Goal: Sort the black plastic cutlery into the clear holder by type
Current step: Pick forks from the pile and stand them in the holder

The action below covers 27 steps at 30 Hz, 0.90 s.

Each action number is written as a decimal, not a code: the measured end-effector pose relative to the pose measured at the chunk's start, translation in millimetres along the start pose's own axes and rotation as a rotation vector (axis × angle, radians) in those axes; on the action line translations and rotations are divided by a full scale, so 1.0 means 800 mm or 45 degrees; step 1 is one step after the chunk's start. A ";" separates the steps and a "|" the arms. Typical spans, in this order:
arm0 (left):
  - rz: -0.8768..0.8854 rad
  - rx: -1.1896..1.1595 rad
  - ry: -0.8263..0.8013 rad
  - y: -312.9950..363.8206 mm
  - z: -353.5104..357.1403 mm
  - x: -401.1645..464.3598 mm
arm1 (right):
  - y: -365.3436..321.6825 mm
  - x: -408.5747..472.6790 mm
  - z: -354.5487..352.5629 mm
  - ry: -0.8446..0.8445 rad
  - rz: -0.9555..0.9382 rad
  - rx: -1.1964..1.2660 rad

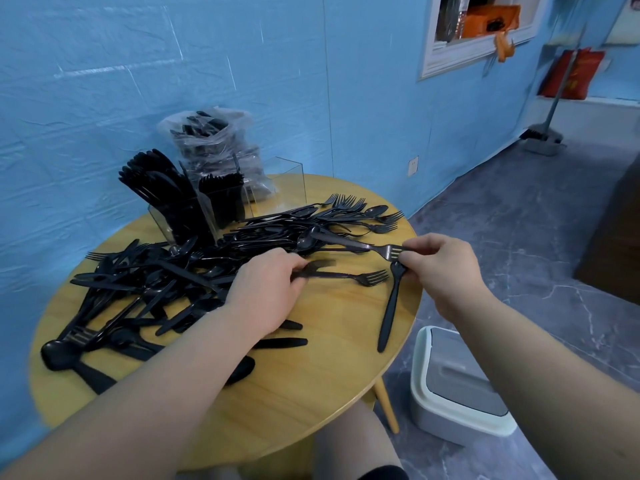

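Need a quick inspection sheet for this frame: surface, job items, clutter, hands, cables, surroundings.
Surface: round wooden table, against a blue wall.
Job's things: loose black cutlery pile spread over the table; clear holder at the back, left compartment holding knives, middle holding forks, right compartment looks empty.
Clutter: plastic bag of cutlery behind the holder.
Grippers: left hand grips forks on the table; right hand pinches two forks by the tines.
Cables: nothing seen.
Surroundings: white bin on the floor to the right, broom by the wall, wall socket.
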<state>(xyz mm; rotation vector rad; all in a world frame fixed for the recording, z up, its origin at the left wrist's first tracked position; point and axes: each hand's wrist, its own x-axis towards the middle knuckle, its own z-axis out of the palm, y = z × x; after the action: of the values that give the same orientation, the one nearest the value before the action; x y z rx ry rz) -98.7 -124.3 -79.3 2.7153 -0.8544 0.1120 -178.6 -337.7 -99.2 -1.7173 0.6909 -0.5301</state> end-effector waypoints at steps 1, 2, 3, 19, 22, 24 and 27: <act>-0.006 -0.037 0.042 0.000 -0.004 0.000 | -0.002 0.000 -0.001 0.015 -0.005 0.047; -0.010 -0.061 0.075 0.000 -0.008 0.001 | -0.005 0.000 -0.001 0.026 -0.015 0.085; -0.009 -0.078 0.105 0.000 -0.013 0.001 | -0.008 0.000 -0.001 0.032 -0.028 0.107; -0.095 -0.215 0.450 -0.017 -0.084 0.004 | -0.057 -0.016 0.008 -0.234 -0.137 0.181; -0.089 -0.268 0.365 -0.014 -0.087 0.003 | -0.068 -0.019 0.013 -0.333 -0.187 0.074; -0.110 -0.380 0.264 -0.016 -0.087 0.004 | -0.073 -0.022 0.013 -0.383 -0.212 0.054; -0.130 -0.472 0.210 -0.024 -0.092 0.005 | -0.080 -0.025 0.010 -0.446 -0.266 0.031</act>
<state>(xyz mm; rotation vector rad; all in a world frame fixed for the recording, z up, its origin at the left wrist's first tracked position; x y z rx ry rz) -83.3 -89.6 -13.5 2.3591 -0.6173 0.1389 -176.9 -306.8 -39.4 -1.8108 0.2567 -0.3637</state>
